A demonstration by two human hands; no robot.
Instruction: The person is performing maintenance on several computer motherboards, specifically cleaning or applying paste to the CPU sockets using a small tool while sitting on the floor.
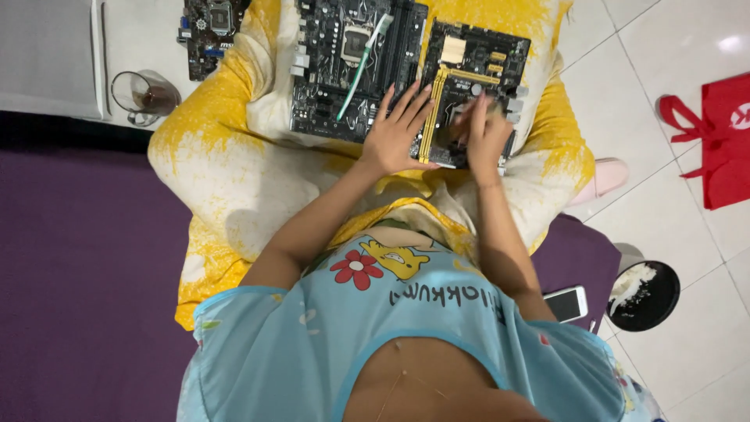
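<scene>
Two dark computer mainboards lie side by side on a yellow and white cloth (234,164) over my lap. My left hand (394,129) rests flat with fingers spread on the seam between the larger left board (328,70) and the smaller board with yellow slots (476,55). My right hand (486,134) presses down on the lower part of the smaller board, fingers curled; whether it holds anything is hidden. A white and green toothbrush (362,64) lies slantwise on the left board.
A third circuit board (209,31) lies at the top left beside a glass mug (144,95). A purple mat (78,273) covers the left. On the right are a white phone (566,303), a black bowl with white stuff (644,293), a red bag (723,137) and white tile floor.
</scene>
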